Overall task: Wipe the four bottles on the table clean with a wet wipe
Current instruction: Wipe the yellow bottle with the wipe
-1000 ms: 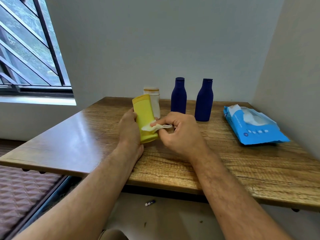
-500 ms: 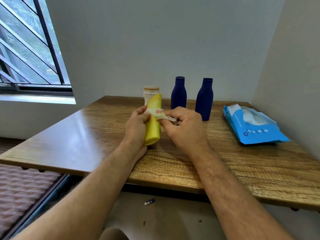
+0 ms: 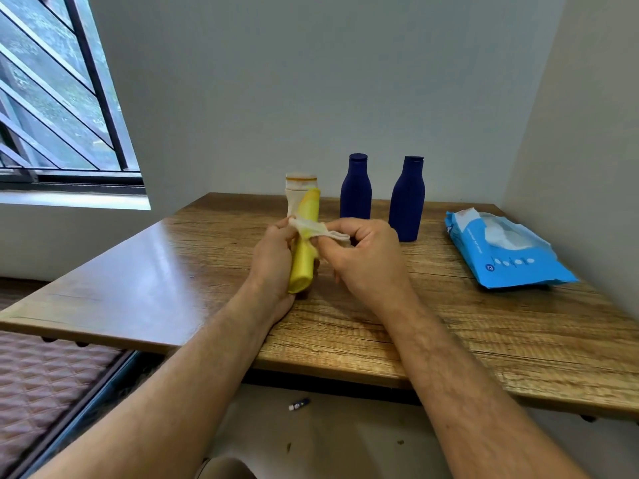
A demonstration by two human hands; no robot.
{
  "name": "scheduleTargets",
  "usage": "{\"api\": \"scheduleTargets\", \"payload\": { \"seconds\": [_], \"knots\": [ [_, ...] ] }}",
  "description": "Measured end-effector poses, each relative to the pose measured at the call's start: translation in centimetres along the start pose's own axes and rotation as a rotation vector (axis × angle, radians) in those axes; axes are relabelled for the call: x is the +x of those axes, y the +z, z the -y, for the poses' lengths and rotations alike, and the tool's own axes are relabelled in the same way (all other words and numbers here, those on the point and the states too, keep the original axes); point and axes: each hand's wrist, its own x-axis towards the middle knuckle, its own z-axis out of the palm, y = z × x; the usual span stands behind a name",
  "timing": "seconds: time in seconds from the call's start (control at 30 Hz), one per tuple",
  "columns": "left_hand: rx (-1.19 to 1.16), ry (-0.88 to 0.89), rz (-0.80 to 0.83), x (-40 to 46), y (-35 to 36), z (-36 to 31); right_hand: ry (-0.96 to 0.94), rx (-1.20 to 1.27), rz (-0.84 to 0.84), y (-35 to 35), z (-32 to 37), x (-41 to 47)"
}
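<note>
Between our hands, our left hand (image 3: 273,257) grips the yellow plastic bottle (image 3: 304,250) while our right hand (image 3: 363,257) pinches the white wet wipe (image 3: 318,229) across it, mid-wipe; next we likely rub toward its cap.

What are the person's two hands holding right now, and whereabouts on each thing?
Left hand grips the yellow plastic bottle around its middle; right hand pinches one end of the white wet wipe draped over it.
</note>
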Motion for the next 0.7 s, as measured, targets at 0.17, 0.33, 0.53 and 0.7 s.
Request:
{"api": "scheduleTargets", "payload": {
  "seconds": [0.17,0.33,0.53,0.7],
  "knots": [
    [0.091,-0.02,0.23,-1.4,0.5,-0.4,-0.056,-0.162,-0.245,-0.1,-0.6,0.6],
    [0.013,-0.033,0.336,-1.9,0.2,-0.7,-0.084,-0.164,-0.193,-0.3,-0.5,0.4],
    [-0.201,-0.042,0.394,-1.7,0.0,-0.7,-0.072,-0.016,-0.123,-0.2,0.2,-0.2],
    [-0.185,-0.055,0.411,-1.3,0.0,-0.3,-0.084,-0.101,-0.326,-0.7,0.1,0.2]
  ]
}}
